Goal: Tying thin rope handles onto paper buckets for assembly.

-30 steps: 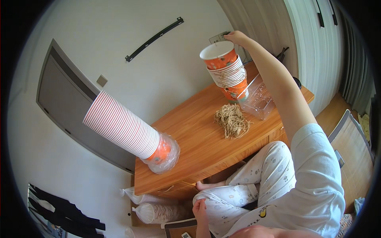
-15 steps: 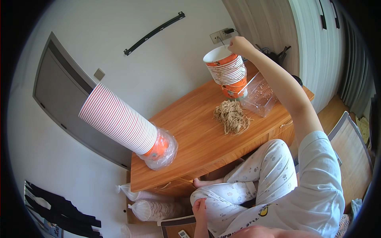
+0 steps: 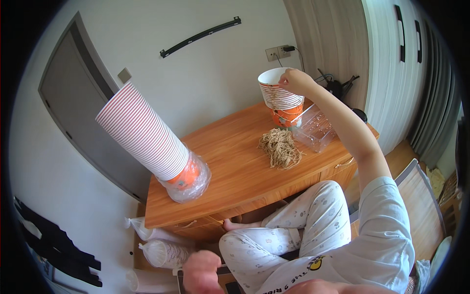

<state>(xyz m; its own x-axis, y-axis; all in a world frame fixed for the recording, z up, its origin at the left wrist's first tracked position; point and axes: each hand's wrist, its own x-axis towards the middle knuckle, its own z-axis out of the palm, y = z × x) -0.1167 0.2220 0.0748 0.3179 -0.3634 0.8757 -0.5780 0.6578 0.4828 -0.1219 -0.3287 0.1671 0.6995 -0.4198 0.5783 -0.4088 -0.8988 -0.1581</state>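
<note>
Twine heap: the loose, tangled heap of tan twine lies on the brown wood-grain desk, in front of the short stack; take it as your landmark.
Short stack: directly beyond the heap you have an upright stack of nested orange-and-white paper buckets, its white rims banded one above another and its orange patterned base showing below.
Right hand: your right hand is beyond and above the heap, at the near right side of the top bucket's rim, its fingers curled inward; you cannot tell from this view whether they pinch the rim.
Left hand: your left hand is well to the near left of the heap, raised off the desk beside your knee; it is blurred, so you cannot tell whether it is open or closed.
Clear box: just right of the heap sits a shallow, transparent plastic box with small specks showing in it.
Tall stack: well left of the heap stands a long column of nested white-rimmed, orange paper buckets, its lower end in crumpled clear plastic wrap.
Bagged stacks: below and left of the heap, under desk level, are pale stacks in translucent plastic bags.
</note>
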